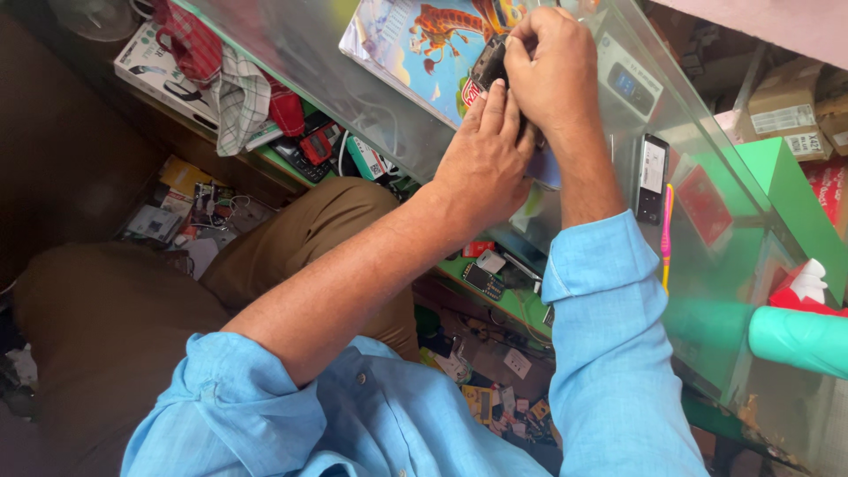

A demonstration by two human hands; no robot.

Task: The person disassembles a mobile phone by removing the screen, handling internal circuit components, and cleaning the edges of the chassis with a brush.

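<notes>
Both hands meet over a glass counter top. My right hand is closed around a small dark device, likely a phone, near the top middle. My left hand lies just below it, fingers stretched up against the device's lower edge. Under the hands lies a colourful picture book with a cartoon animal on its cover. Much of the device is hidden by my fingers.
A black phone and a pink-and-yellow pen lie on the glass at right. A checked cloth and white box sit upper left. Small phones and parts fill the shelf below. Cardboard boxes stand at right.
</notes>
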